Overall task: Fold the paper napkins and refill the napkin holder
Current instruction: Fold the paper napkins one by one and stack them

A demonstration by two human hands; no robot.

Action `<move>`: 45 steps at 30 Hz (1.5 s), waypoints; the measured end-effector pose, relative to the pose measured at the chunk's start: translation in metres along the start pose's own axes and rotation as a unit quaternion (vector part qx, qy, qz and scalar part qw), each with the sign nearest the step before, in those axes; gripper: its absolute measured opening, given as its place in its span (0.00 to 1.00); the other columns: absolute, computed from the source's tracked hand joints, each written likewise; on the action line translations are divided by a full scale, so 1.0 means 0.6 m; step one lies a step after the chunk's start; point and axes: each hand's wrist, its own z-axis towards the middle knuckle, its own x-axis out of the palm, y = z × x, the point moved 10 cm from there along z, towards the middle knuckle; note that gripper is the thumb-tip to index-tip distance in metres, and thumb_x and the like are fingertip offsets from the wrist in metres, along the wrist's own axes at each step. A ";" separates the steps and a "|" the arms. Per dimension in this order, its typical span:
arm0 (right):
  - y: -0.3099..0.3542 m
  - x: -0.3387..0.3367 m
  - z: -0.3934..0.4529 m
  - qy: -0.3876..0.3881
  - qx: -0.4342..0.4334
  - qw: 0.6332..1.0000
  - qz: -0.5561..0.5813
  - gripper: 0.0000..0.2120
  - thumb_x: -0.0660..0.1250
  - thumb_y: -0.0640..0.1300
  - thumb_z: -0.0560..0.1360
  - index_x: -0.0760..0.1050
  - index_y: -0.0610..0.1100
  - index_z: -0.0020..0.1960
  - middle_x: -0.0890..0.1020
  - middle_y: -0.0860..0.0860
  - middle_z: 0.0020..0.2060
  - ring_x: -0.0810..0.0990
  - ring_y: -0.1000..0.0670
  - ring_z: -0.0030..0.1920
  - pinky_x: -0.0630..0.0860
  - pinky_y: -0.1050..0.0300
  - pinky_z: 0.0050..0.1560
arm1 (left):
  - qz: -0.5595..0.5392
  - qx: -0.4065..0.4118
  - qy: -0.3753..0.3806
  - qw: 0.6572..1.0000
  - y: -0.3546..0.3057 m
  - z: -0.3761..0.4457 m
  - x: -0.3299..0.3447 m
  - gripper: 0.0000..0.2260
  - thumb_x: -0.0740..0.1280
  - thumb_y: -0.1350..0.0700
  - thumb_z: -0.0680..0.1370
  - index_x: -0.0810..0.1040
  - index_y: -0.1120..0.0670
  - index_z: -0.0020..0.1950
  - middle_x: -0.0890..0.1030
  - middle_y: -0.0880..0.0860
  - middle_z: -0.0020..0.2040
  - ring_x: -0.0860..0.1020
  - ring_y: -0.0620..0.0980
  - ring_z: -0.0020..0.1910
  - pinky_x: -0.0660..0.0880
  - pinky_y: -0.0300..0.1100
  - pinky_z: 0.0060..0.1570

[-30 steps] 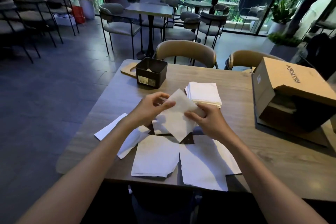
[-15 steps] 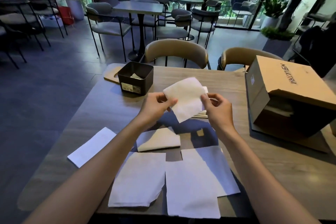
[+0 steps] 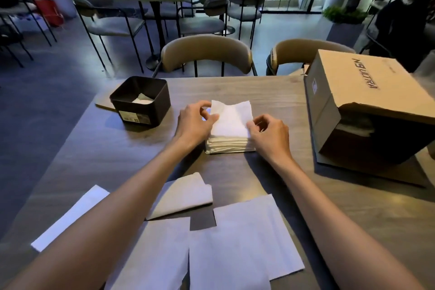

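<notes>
Your left hand and right hand, each pinching an edge, have just carried the folded napkin from mid-air onto the stack on the worktop, so another is ready for the holder.

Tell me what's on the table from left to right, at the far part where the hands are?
Black napkin holder → left hand → stack of folded napkins → right hand → cardboard box.
</notes>
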 end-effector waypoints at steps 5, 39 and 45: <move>0.001 0.005 -0.005 0.000 -0.026 0.999 -0.018 0.11 0.72 0.48 0.74 0.77 0.47 0.54 0.81 0.50 0.40 0.80 0.46 0.44 0.73 0.54 0.42 | 0.023 0.024 -0.006 0.999 -0.004 -0.010 0.003 0.19 0.73 0.53 0.76 0.78 0.52 0.66 0.78 0.44 0.35 0.79 0.50 0.42 0.78 0.46 0.49; 0.184 0.001 -0.153 0.146 -0.079 0.949 0.270 0.09 0.72 0.43 0.77 0.77 0.38 0.52 0.85 0.40 0.42 0.84 0.49 0.41 0.81 0.51 0.42 | -0.256 -0.009 0.125 0.959 0.005 -0.176 -0.165 0.10 0.73 0.48 0.73 0.82 0.49 0.52 0.85 0.41 0.45 0.83 0.38 0.48 0.78 0.31 0.41; 0.150 -0.016 -0.108 0.105 -0.056 0.963 0.240 0.06 0.73 0.44 0.77 0.78 0.50 0.53 0.85 0.57 0.39 0.85 0.54 0.43 0.81 0.63 0.40 | -0.273 -0.054 0.084 0.957 -0.006 -0.131 -0.127 0.09 0.71 0.49 0.77 0.82 0.51 0.53 0.86 0.50 0.45 0.85 0.45 0.44 0.82 0.39 0.41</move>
